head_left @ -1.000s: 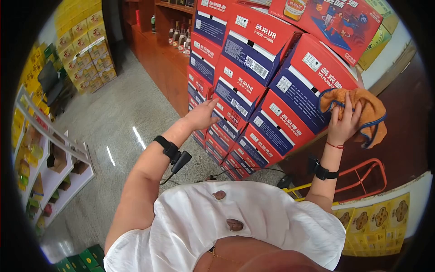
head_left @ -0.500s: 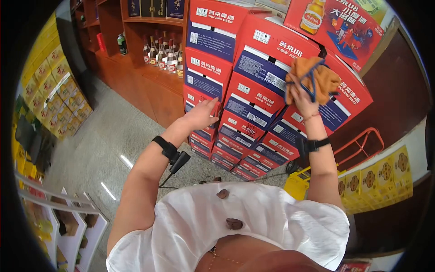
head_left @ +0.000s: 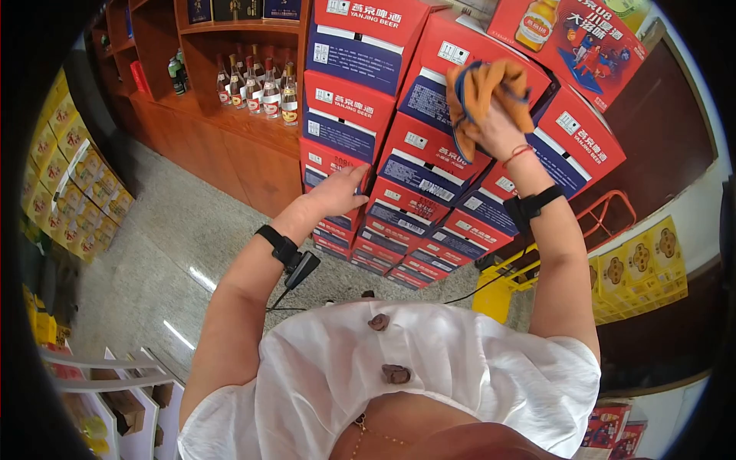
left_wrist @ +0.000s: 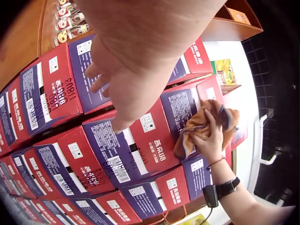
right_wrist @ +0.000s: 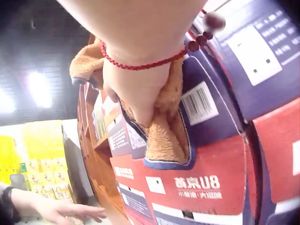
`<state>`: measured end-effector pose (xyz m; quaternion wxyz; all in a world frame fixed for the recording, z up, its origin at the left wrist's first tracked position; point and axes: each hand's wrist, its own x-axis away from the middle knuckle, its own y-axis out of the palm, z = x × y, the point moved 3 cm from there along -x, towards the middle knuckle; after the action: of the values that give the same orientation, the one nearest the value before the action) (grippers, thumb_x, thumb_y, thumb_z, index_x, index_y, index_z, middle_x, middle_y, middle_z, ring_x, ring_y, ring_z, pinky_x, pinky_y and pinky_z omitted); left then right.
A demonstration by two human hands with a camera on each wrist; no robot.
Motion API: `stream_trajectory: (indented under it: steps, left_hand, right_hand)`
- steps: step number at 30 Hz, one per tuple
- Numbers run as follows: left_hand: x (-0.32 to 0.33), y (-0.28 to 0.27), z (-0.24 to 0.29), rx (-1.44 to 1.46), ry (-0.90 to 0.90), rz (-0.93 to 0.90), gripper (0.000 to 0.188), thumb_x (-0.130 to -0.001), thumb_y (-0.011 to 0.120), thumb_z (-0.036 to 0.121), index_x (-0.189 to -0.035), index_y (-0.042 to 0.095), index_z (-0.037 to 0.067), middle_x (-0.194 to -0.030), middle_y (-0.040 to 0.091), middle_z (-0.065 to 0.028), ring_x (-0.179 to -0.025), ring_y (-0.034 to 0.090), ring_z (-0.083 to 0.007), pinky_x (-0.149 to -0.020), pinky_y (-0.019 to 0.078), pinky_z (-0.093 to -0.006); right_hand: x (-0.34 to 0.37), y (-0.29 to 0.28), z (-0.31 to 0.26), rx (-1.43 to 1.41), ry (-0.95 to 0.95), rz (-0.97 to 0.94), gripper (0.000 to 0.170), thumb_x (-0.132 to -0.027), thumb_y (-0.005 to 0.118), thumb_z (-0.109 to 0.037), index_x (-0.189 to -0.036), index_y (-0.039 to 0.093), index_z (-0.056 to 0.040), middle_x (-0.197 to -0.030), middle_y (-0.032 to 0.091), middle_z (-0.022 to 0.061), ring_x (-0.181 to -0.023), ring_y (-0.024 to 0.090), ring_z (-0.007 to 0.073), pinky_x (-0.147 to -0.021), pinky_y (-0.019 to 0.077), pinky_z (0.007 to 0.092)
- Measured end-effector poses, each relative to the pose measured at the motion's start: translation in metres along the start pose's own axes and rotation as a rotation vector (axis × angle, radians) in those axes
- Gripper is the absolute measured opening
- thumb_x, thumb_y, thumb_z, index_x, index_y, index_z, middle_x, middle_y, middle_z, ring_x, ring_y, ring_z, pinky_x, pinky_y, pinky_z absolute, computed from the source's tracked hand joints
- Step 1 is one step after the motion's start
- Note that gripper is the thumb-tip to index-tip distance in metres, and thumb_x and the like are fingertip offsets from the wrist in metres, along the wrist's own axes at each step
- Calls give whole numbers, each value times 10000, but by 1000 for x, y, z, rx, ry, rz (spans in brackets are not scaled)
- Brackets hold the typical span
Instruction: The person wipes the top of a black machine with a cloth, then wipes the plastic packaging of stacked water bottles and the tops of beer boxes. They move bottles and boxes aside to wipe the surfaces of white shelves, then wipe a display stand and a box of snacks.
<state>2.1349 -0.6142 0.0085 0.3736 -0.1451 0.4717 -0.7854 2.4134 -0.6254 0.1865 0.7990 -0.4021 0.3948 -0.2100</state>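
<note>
Right hand (head_left: 500,133) grips 1 orange cloth (head_left: 489,86) against stacked cartons (head_left: 418,170). Left hand (head_left: 336,192) loose, fingers extended, just beside the cartons; contact unclear from here.

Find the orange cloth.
In the head view, the orange cloth is upper right of centre, in the right hand, against a red-and-blue box.

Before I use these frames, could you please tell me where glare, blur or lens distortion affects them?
Head view: dark rounded edges, light streaks reflected on the floor; left wrist view: beer boxes bend at lower left; right wrist view: ceiling lights blown out, yellow boxes washed out, one bead of the red bracelet blurred.
</note>
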Motion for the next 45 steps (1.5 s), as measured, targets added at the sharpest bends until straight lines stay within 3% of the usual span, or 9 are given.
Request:
stream_trajectory:
  steps: [12,15,19,28,33,41,42,44,45]
  left_hand:
    - [-30,-11,8,11,-32,102,727,-831,631,265,-1404,269,1,-1332,407,-275,-1239,404,-392,-1030,352,-409]
    - [-25,1,-3,17,-48,84,725,-831,629,266,-1399,273,-9,-1313,426,-280,-1217,424,-400,-1021,359,-409]
    - [-21,11,-20,13,-74,51,733,-827,630,277,-1402,270,-2,-1267,464,-278,-1174,456,-405,-988,383,-424]
    - [-32,-47,-71,6,-68,183,745,-828,624,278,-1408,254,-7,-1288,445,-262,-1184,450,-395,-982,392,-409]
    - [-11,-85,-113,30,-49,233,737,-811,626,248,-1397,269,-21,-1298,431,-273,-1205,434,-389,-1006,375,-395]
    - [21,-121,-184,42,-90,183,723,-842,609,256,-1414,247,5,-1353,394,-250,-1245,402,-375,-1019,363,-395]
    - [23,-121,-190,47,-93,172,728,-841,610,260,-1417,243,8,-1358,388,-251,-1249,398,-376,-1021,362,-394]
    - [23,-118,-199,71,-92,139,737,-842,613,270,-1423,236,17,-1368,374,-256,-1261,387,-378,-1024,361,-388]
    - [23,-116,-203,79,-86,122,737,-842,613,270,-1423,236,17,-1368,374,-256,-1261,387,-378,-1024,361,-388]
  right_hand:
    - [-52,83,-40,-354,-296,-6,398,-692,632,-82,-1081,553,-80,-1120,546,88,-1124,504,273,-909,438,402]
    - [-64,58,-46,-624,160,-157,316,-706,618,-102,-1016,560,-92,-1063,563,74,-1065,529,288,-862,453,375]
    - [-109,49,-32,-186,-470,103,468,-683,555,42,-1132,480,-68,-1177,482,104,-1173,443,318,-975,394,364]
    - [-226,39,-37,-29,-209,549,334,-694,600,11,-1017,522,-27,-1055,493,168,-1043,493,354,-878,444,388]
    - [-213,137,-101,252,-154,-82,274,-739,559,-50,-1011,577,-77,-1057,545,147,-1069,494,332,-943,415,375]
    - [-249,97,-84,-993,290,-164,288,-797,584,-130,-1083,578,-97,-1073,608,84,-889,611,148,-684,517,259]
    - [-269,87,-80,-371,-314,25,384,-752,601,-37,-1129,538,-74,-1025,598,92,-857,605,208,-711,516,308]
    - [-286,63,-59,-161,-228,229,418,-677,668,-17,-1073,544,-59,-1049,564,140,-1010,542,326,-882,448,405]
    - [-289,54,-64,-207,-151,293,598,-756,673,-342,-1262,474,-92,-1331,441,137,-1204,439,387,-993,266,689]
